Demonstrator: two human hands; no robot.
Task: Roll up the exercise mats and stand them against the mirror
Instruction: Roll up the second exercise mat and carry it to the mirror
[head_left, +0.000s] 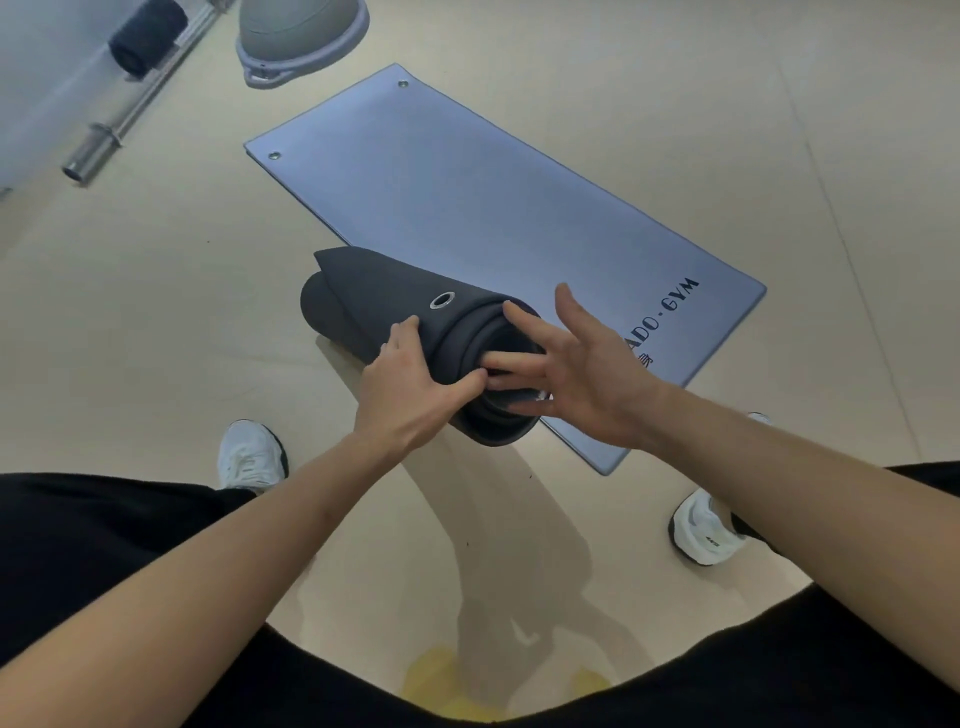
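**Dark mat rolled and held over the flat one**

Head view: the rolled mat (374, 296), dark grey with a loose flap and a metal eyelet (442, 300) on its outer layer, sits between both hands in the middle of the picture. It lies tilted, far end to the left, near end toward the person. It looks raised off the floor (156, 322), with its shadow beneath it, though contact cannot be ruled out.

The left grip (410, 384) is clamped on the roll's outer layer, fingers curled over the top and thumb pressed along the edge near the open end. The right grip (576, 374) is released, its fingers (511, 360) spread and fairly straight, their tips pushing against the spiral end of the roll.

Just behind and partly under the roll a second mat (493, 208), blue-grey, lies flat on the floor. It has eyelets in its far corners and dark lettering ending in "GYM" along its right side. The right hand covers part of that lettering.

Further back, at upper left, a grey dome-shaped balance trainer (301, 36) rests on the floor. Beside it a steel barbell (130, 119) lies along a pale surface, with a dark roll (148, 36) next to it.

Two white shoes (252, 457) stand apart on either side of the roll, and black clothing fills the lower edge. Something yellow (441, 680) near the bottom is too blurred to identify.
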